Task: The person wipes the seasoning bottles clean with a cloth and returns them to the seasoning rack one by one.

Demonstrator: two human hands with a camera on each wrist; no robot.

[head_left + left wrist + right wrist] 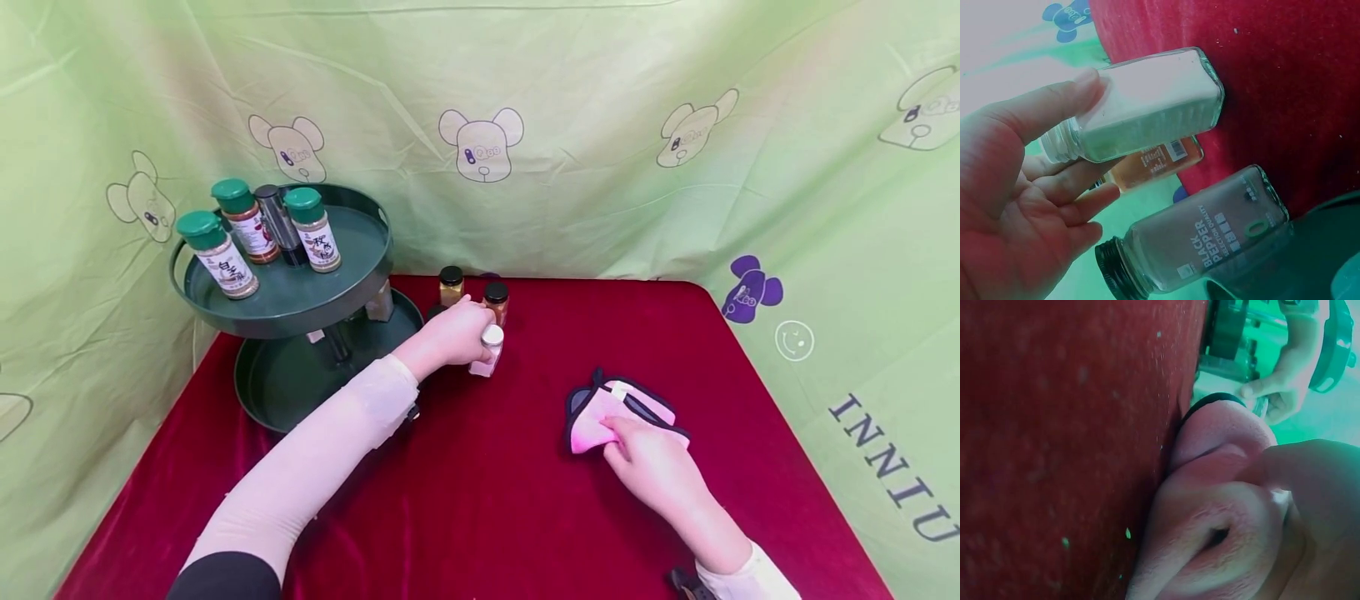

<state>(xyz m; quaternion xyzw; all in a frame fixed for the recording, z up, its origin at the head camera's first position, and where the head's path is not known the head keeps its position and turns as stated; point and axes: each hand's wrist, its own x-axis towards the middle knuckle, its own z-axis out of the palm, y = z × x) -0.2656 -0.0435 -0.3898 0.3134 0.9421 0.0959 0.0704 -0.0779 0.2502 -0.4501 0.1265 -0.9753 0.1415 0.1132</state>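
Note:
My left hand (453, 333) grips a square glass spice jar (486, 358) of white powder by its neck, thumb on one side and fingers on the other. In the left wrist view that jar is tilted, with a black-lidded black pepper jar (1210, 231) and a jar with orange-brown contents (1160, 167) close behind it. Over the right part of the table, my right hand (652, 467) pinches a folded pink cloth (592, 425) with black edging. The cloth (1210, 500) bunches in thick folds near the red tablecloth in the right wrist view.
A two-tier dark green round rack (352, 250) stands at the left. Green-capped spice bottles (225, 267) and a dark cylinder (277, 221) occupy its upper tier. Black-lidded jars (452, 287) stand beyond my left hand. Green printed curtain (570, 208) borders the red table (510, 500).

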